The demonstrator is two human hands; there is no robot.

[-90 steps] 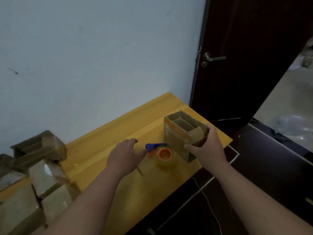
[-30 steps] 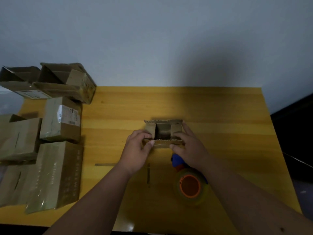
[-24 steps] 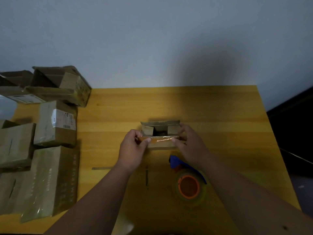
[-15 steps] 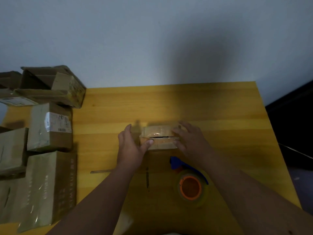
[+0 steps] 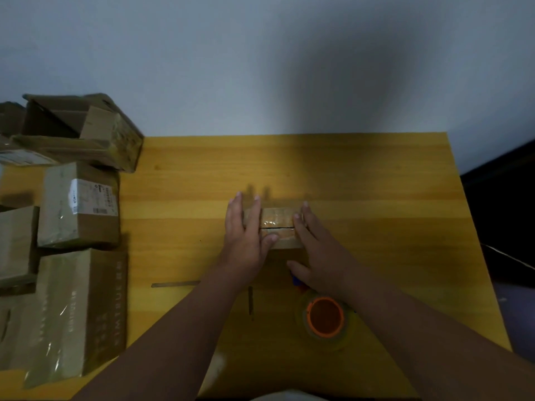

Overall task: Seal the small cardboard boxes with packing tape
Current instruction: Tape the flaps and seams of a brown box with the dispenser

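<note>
A small cardboard box (image 5: 278, 224) stands mid-table with its top flaps folded down, a dark seam running across the middle. My left hand (image 5: 245, 241) lies flat against its left end, fingers straight, thumb on the near flap. My right hand (image 5: 315, 250) presses the right end with straight fingers. A roll of clear packing tape with an orange core (image 5: 325, 316) on a dispenser with a blue part (image 5: 296, 280) sits on the table just below my right wrist.
The yellow wooden table (image 5: 362, 183) meets a pale wall at the back. Several cardboard boxes crowd the left side, one with open flaps (image 5: 78, 131), one with a white label (image 5: 84, 204), a long one (image 5: 81, 311). Thin strips (image 5: 175, 284) lie near my left forearm.
The box was brought to the table's middle, its open flaps folded shut, and both hands have now flattened against its ends.
</note>
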